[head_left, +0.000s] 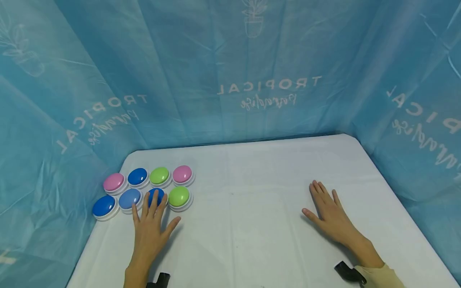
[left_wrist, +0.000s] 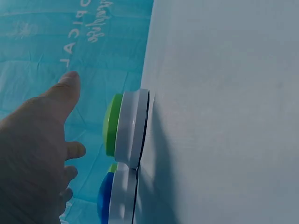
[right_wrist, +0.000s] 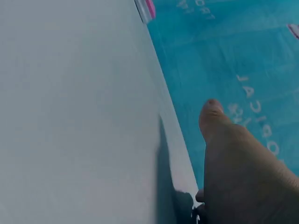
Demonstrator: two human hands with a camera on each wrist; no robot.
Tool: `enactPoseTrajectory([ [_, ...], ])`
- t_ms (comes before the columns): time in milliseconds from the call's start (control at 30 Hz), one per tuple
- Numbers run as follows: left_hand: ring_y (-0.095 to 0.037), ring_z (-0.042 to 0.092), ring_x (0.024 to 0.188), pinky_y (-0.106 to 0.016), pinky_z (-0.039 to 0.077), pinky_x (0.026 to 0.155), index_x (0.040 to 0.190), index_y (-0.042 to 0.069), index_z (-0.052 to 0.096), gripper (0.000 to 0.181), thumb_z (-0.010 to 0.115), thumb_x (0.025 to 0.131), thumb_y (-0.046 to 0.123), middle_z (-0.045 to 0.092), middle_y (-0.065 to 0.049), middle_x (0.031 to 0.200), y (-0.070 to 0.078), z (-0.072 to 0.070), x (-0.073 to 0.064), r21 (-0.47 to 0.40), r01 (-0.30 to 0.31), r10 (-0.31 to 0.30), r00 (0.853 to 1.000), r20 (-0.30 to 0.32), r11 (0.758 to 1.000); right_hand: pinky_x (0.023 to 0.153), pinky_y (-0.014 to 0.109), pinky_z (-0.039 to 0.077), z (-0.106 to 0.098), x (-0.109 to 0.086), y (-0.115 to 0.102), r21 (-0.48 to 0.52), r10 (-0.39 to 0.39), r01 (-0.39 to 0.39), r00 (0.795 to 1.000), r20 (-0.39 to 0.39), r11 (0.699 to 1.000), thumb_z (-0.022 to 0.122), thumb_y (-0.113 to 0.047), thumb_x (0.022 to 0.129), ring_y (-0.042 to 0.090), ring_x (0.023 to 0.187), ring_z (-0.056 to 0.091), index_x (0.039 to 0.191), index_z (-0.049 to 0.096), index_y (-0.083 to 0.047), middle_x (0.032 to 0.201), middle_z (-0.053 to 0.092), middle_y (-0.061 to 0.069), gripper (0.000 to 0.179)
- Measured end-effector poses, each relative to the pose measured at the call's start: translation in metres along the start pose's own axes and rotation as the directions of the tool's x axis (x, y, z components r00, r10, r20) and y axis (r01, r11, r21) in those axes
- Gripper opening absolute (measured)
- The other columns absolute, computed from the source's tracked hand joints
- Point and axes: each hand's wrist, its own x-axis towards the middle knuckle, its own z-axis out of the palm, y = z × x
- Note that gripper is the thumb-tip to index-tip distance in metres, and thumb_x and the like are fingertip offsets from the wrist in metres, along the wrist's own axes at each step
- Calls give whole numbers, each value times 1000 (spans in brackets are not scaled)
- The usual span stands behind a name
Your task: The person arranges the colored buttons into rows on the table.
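Observation:
Two rows of round push buttons with white bases and coloured domes sit at the table's left. Above the front row my left hand (head_left: 148, 234) is held with fingers spread, its fingertips over a dark blue button (head_left: 160, 194) and partly hiding it. A green button (head_left: 179, 196) lies just right of those fingers, and a lighter blue button (head_left: 130, 199) is to their left. In the left wrist view a gap shows between the thumb and the green button (left_wrist: 111, 126). Far from the buttons, my right hand (head_left: 333, 222) hovers over the right side, fingers extended and holding nothing.
A white cloth covers the table (head_left: 252, 192). Blue printed curtains (head_left: 201, 80) hang behind it and at both sides. The back row has a pink button (head_left: 182, 173) at its right end. Each wrist carries a black camera mount (head_left: 347, 273).

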Motion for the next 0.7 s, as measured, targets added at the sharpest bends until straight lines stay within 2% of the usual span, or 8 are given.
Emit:
enactPoseTrajectory([
  [67,-41,17,162,-76,3,125,158,11,49,88,55,96,73,37,-20,168,-2,0,-4,-11,1,-1,1000,0,1000,132,62,2,10,2,-10,-35,-22,22,1000,-11,999,66,-50,100,42,161,19,165,26,3,171,26,26,93],
  [267,-46,24,159,-75,6,126,157,10,50,84,60,96,67,40,-22,166,2,-3,-14,-42,5,-6,1000,-10,999,132,57,12,35,16,-51,-95,-107,105,994,-10,990,64,-58,98,41,160,26,164,29,2,172,29,22,95],
  [400,-46,30,157,-57,7,133,154,2,51,81,59,100,61,44,-26,162,9,-4,-23,-87,6,-10,999,-53,996,131,58,18,50,30,-83,-89,-170,172,985,30,981,60,-62,99,38,160,26,164,29,1,173,27,19,96],
  [500,-48,38,151,-45,9,135,151,-4,53,75,65,101,51,50,-27,158,13,-5,-26,-122,6,-17,996,-92,992,130,58,20,62,41,-105,-80,-221,226,973,66,971,56,-64,100,34,162,25,165,28,0,174,25,17,95],
  [600,-48,45,144,-52,22,131,147,-5,57,69,75,95,37,57,-25,152,17,-5,-29,-141,22,-37,993,-108,990,131,57,20,73,52,-124,-62,-266,273,959,99,960,51,-65,102,31,162,23,166,26,-1,174,24,16,94],
  [700,-47,52,137,-62,35,117,143,-5,60,66,82,88,25,63,-24,145,20,-4,-30,-161,45,-60,994,-96,986,132,55,20,82,63,-139,-46,-304,312,945,122,949,48,-67,103,30,163,22,166,25,-2,175,23,15,93],
])
